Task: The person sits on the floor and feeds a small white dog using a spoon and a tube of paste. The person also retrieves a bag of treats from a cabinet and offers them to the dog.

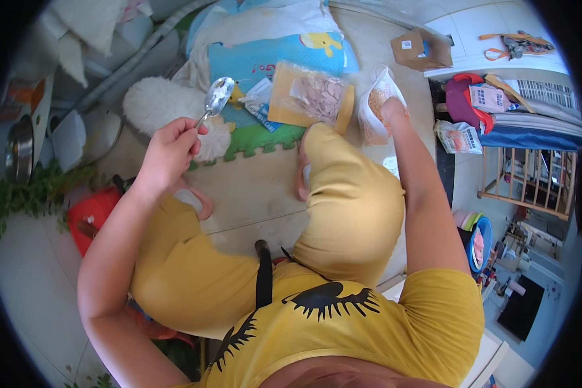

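Note:
My left hand point(170, 148) grips the handle of a shiny metal spoon point(218, 97), its bowl pointing away from me. Beside and partly under the spoon is a white, fluffy-coated animal point(157, 104), which looks like a small dog. My right hand point(394, 114) reaches into an opened white bag point(374, 128) of small tan pellets point(379, 99); the fingers are hidden inside. Between the hands, a kraft pouch point(282, 99) has a clear window showing dried greyish-pink pieces. A blue and white packet point(262, 109) touches its left side.
A blue printed mat point(237, 58) and a green foam tile point(252, 140) lie on the tiled floor point(252, 194). A cardboard box point(419, 48) stands at far right. Leafy plants point(34, 186) and a red container point(92, 218) are on the left. A wooden rack point(528, 203) stands right.

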The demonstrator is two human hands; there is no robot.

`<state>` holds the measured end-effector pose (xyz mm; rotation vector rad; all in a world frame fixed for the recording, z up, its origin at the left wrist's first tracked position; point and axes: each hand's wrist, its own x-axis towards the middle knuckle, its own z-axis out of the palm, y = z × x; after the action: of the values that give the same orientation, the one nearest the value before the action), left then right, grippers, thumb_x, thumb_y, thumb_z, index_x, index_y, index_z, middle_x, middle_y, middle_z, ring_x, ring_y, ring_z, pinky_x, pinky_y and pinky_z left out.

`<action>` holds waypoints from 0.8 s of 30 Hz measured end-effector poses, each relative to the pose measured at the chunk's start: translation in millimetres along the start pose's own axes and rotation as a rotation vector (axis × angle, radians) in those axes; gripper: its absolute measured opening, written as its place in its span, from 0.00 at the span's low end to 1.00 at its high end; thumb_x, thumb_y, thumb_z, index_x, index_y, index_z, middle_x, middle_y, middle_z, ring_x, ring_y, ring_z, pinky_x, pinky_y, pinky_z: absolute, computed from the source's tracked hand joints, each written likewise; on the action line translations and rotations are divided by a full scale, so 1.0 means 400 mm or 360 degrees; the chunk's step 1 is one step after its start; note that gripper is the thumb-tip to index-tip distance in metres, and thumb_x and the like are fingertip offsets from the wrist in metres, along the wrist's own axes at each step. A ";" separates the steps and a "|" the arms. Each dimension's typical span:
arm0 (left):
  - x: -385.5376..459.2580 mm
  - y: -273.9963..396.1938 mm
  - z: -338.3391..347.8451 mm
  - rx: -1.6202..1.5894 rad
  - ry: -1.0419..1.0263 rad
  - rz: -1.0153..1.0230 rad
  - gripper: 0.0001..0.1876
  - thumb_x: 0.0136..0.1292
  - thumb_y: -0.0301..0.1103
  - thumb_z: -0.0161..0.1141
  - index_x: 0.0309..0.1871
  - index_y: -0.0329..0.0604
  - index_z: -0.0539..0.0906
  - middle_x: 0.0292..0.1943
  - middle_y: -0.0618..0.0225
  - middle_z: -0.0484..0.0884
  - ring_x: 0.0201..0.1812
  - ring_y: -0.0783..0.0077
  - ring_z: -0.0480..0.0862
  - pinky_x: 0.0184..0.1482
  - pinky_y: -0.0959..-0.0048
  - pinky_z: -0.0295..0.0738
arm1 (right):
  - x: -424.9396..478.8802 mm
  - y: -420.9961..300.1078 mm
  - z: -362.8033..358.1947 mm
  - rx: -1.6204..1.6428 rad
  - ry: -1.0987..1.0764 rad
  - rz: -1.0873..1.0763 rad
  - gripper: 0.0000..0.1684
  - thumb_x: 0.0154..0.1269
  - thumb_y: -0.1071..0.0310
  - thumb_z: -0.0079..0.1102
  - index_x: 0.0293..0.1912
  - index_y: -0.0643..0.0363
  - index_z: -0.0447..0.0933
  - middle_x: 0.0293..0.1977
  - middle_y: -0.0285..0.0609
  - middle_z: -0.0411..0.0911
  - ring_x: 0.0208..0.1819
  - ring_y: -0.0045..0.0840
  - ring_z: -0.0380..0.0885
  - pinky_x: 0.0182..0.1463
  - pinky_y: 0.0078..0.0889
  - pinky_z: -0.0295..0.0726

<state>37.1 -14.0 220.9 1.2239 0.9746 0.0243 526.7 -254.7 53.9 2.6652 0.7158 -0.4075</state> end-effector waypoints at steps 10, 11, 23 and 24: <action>0.198 -0.028 0.067 -0.0049 -0.0256 -0.0066 0.08 0.62 0.29 0.44 0.37 0.38 0.75 0.19 0.78 0.68 0.18 0.89 0.61 0.19 0.86 0.54 | 0.014 -0.009 0.012 0.0833 0.0065 0.0225 0.22 0.64 0.63 0.38 0.53 0.64 0.68 0.50 0.56 0.70 0.53 0.43 0.69 0.54 0.36 0.68; 0.212 -0.032 0.072 -0.0070 -0.0268 -0.0060 0.08 0.63 0.29 0.44 0.37 0.38 0.74 0.19 0.78 0.68 0.18 0.89 0.61 0.19 0.86 0.54 | 0.002 -0.041 -0.023 0.0763 0.0037 0.0179 0.22 0.64 0.62 0.37 0.53 0.64 0.68 0.51 0.55 0.69 0.54 0.43 0.68 0.55 0.36 0.68; 0.289 -0.067 0.118 -0.0156 -0.0301 -0.0185 0.07 0.64 0.31 0.44 0.39 0.41 0.73 0.20 0.77 0.68 0.16 0.88 0.62 0.17 0.87 0.53 | 0.027 -0.069 0.105 0.1597 0.0466 0.0706 0.23 0.64 0.57 0.35 0.42 0.63 0.75 0.44 0.52 0.75 0.48 0.41 0.72 0.50 0.37 0.68; 0.288 -0.071 0.117 -0.0169 -0.0298 -0.0186 0.07 0.64 0.31 0.44 0.38 0.41 0.73 0.20 0.77 0.69 0.16 0.88 0.62 0.17 0.87 0.53 | 0.026 -0.075 0.099 0.1617 0.0453 0.0714 0.23 0.64 0.57 0.35 0.41 0.63 0.76 0.43 0.52 0.75 0.48 0.41 0.72 0.50 0.37 0.69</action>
<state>124.3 -3.6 128.1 1.0507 0.8681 -0.1272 512.4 -241.8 7.0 3.7537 -0.1307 -0.3102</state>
